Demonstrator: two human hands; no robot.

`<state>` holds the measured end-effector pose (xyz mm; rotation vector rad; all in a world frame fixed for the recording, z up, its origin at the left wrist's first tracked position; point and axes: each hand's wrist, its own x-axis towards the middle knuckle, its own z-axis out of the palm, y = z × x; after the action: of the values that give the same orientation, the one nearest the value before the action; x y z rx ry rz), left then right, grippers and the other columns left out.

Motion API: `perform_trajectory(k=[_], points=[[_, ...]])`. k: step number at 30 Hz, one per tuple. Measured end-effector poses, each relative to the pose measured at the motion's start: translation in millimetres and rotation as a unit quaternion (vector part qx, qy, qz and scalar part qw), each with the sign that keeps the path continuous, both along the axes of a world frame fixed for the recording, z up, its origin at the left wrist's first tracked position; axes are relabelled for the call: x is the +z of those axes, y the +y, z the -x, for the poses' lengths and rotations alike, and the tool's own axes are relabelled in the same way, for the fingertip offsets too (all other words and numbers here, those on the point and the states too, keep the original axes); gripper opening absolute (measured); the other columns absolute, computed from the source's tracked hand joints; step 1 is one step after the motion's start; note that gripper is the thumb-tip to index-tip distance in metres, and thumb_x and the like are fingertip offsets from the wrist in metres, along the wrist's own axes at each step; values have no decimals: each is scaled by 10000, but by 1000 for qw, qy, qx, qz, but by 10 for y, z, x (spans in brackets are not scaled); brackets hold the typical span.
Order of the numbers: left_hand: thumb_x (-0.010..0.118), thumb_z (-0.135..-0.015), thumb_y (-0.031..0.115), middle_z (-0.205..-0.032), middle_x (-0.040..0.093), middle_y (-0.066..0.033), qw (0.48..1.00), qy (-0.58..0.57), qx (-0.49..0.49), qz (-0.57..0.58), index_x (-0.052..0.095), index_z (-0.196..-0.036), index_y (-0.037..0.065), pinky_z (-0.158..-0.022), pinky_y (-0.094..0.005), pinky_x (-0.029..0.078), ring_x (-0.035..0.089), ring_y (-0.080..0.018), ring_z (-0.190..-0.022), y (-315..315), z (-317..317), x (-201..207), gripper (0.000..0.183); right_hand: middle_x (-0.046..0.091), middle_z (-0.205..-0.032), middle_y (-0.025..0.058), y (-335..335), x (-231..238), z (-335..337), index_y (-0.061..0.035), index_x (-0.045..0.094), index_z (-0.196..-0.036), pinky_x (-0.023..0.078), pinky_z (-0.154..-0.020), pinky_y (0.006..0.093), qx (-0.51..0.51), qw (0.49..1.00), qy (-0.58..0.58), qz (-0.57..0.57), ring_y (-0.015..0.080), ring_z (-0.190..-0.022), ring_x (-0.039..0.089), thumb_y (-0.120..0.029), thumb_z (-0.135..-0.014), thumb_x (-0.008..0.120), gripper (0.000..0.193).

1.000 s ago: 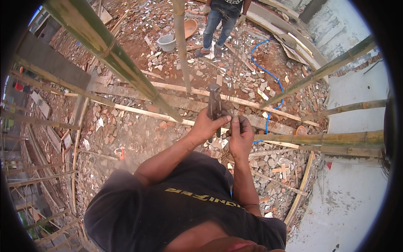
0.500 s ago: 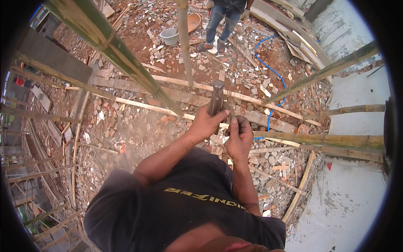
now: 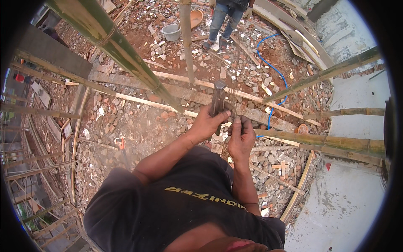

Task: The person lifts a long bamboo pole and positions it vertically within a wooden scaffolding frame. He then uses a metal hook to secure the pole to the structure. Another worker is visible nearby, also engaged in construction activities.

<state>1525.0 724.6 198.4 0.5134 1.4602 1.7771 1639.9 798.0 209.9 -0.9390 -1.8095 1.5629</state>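
Note:
In front of my chest, my left hand (image 3: 208, 124) is closed around a hammer (image 3: 219, 94). Its square metal head points away from me, and the lower end shows below my fingers. Just to the right, my right hand (image 3: 241, 136) is closed, with thumb and fingertips pinched together close to my left thumb. What the pinch holds is too small to make out. Thin wire-like strands (image 3: 233, 103) show faintly just beyond the fingertips.
A thick green bamboo pole (image 3: 126, 56) slants at the left, and another bamboo pole (image 3: 336, 140) lies across at right. Rubble and timber strips cover the ground. A blue hose (image 3: 275, 67), a grey bucket (image 3: 171, 32) and another person (image 3: 223, 21) are farther off.
Both hands stay close together with nearly the same grip. The view shifts slightly, and the hands appear a few pixels farther right.

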Motion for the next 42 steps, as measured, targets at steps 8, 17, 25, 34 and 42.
perform_trajectory(k=[8,17,25,34,42], points=[[658,-961,272,-784,597,12,999,-8,-21,38,633,-993,18,-635,-278,442,507,-71,-721,13,-10,13,258,566,-674,50,-24,-45,4,9,607,-980,431,-524,303,-7,998,-4,-54,113,-582,540,-226,-1030,514,258],[635,-968,239,-800,610,-10,999,15,-5,42,615,-995,-13,-691,-292,456,522,-83,-768,67,-46,-17,254,607,-725,104,4,-265,-30,27,594,-972,440,-575,339,-54,989,9,-137,171,-629,559,-196,-1017,537,235],[578,-995,217,-847,612,-30,999,-43,-14,12,583,-1039,33,-722,-323,512,604,-131,-828,33,-71,6,189,551,-729,33,166,-203,-121,9,573,-969,410,-596,271,-86,990,1,-114,102,-650,480,-214,-1036,518,240],[493,-1005,203,-779,460,38,944,-283,100,-135,458,-935,134,-717,-353,482,472,-105,-692,-11,270,-408,104,695,-941,179,1328,209,-617,65,632,-1109,487,-790,372,-288,928,-80,-223,253,-849,648,-231,-1020,496,338],[521,-1030,335,-751,444,53,960,-276,45,-22,489,-992,150,-657,-315,467,456,-93,-663,63,390,-510,191,679,-953,281,1475,-282,-761,14,658,-1128,496,-787,474,-101,935,-207,-269,455,-919,649,-215,-982,525,302]])
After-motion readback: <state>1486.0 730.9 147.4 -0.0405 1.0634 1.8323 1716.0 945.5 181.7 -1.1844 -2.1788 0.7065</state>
